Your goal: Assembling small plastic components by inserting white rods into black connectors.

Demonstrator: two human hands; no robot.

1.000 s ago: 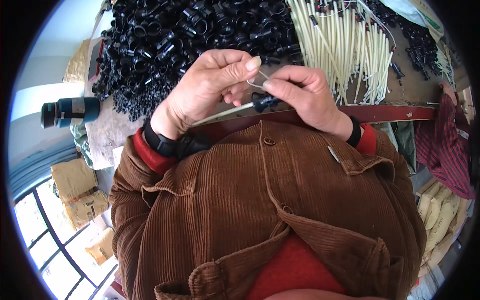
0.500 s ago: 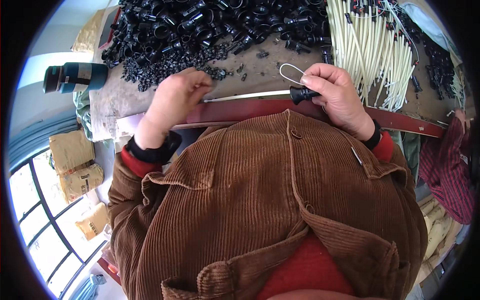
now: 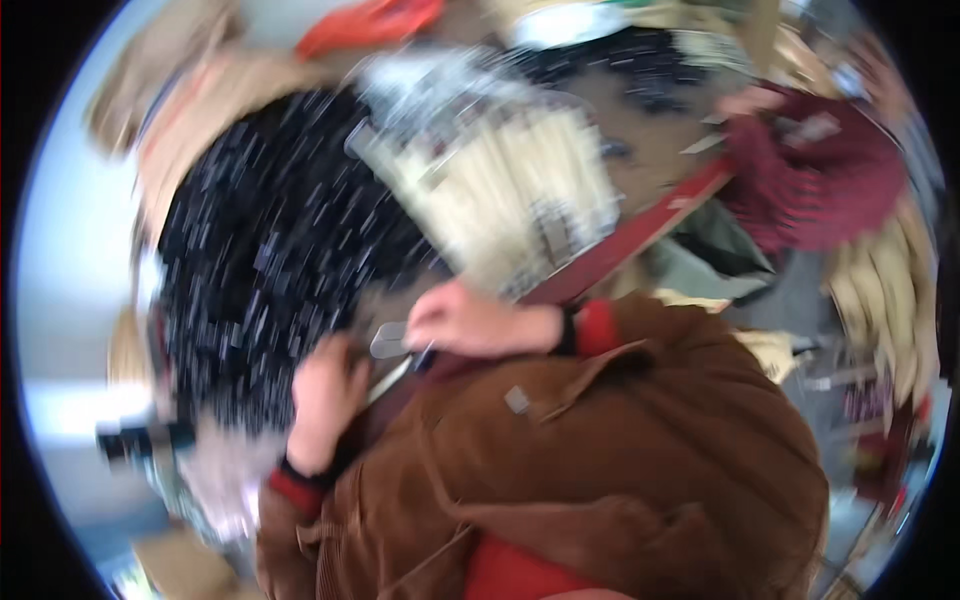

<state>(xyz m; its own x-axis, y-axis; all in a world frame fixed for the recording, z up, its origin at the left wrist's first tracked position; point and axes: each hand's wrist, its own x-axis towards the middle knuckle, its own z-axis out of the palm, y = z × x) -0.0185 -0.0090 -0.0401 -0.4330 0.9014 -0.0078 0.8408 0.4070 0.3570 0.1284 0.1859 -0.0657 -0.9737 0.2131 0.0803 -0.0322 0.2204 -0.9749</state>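
Note:
The whole view is smeared by motion. My right hand (image 3: 468,320) is closed, its fingers around a small black plastic fitting (image 3: 424,358) that is mostly hidden. A thin whitish tube (image 3: 390,379) runs from the fitting toward my left hand, and a pale loop (image 3: 387,340) sticks out by the right fingertips. My left hand (image 3: 326,395) is close to the tube's other end. Blur hides whether its fingers touch the tube or grip anything. Both hands are at the red table edge, in front of my brown corduroy jacket.
A big heap of black plastic parts (image 3: 270,250) covers the table's left. Beyond my right hand lies a bundle of whitish tubes (image 3: 510,190). A co-worker's maroon striped sleeve (image 3: 810,165) is at the far right. A dark bottle (image 3: 145,441) lies at the left.
The view has swung to the right, so more of the co-worker's side shows and everything is blurred. My right hand still holds the fitting; both hands appear further left in the picture.

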